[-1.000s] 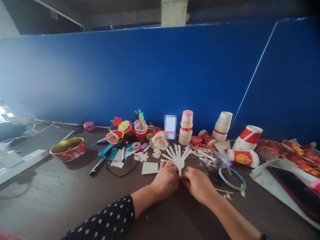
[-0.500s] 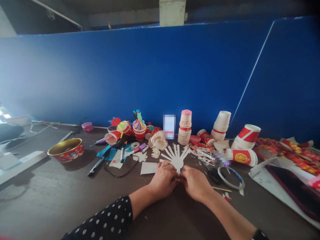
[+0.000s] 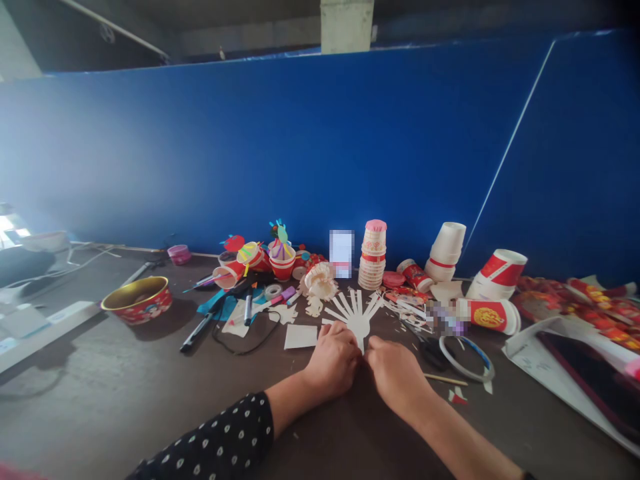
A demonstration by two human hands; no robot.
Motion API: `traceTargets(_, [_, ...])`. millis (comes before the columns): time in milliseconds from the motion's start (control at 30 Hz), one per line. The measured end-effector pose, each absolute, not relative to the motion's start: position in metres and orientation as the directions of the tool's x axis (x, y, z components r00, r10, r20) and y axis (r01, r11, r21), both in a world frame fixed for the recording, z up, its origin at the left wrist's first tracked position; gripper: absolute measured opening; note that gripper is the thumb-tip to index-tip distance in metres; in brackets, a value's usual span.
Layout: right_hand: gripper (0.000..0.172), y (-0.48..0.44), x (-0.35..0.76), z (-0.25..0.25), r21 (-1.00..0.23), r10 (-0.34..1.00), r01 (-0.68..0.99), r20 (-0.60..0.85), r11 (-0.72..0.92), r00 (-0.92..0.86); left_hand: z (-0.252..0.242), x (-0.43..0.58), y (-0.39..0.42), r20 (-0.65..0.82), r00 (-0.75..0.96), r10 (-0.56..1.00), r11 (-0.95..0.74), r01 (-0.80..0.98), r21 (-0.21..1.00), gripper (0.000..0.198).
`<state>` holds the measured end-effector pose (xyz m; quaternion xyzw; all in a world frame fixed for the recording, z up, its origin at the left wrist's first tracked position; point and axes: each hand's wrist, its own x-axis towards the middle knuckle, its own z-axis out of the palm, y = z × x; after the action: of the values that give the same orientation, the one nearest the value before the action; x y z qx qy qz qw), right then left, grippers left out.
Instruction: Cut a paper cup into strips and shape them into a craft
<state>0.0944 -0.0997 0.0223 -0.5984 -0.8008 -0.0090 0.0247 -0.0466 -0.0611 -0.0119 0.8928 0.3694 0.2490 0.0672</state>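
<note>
On desk (image 3: pixel 165 373) | left hand (image 3: pixel 334 357) + right hand (image 3: pixel 393 371) pinching white paper (image 3: pixel 359 324), near edge | desk shows between forearms (image 3: pixel 287 399)

A blue partition (image 3: pixel 320 147) rises behind a dark table (image 3: pixel 85 413), where a red bowl (image 3: pixel 139 311) with a gold interior sits at left, a pink tub (image 3: pixel 179 255) beyond it. A pink-topped cup stack (image 3: pixel 372 267) stands left of tilted white cups (image 3: pixel 445 252); a dark-screened device (image 3: pixel 593 377) rests at far right.
</note>
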Motion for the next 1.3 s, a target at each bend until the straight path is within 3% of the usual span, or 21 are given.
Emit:
traceTargets(167, [0.031,-0.103,0.090,0.022,0.036,0.928,0.929,0.044,0.368,-0.370,-0.012,-0.045,-0.063,0.376,0.584,0.720,-0.691,0.651,0.313,0.013])
traceTargets(633, [0.033,-0.106,0.094,0.017,0.171,0.883,0.877,0.064,0.448,-0.464,-0.014,-0.050,-0.063,0.450,0.620,0.642,-0.745,0.644,0.175,0.008])
traceTargets(1300, [0.034,-0.103,0.092,0.011,0.187,0.884,0.878,0.076,0.441,-0.460,-0.012,-0.052,-0.064,0.417,0.659,0.626,-0.765,0.624,0.160,0.008])
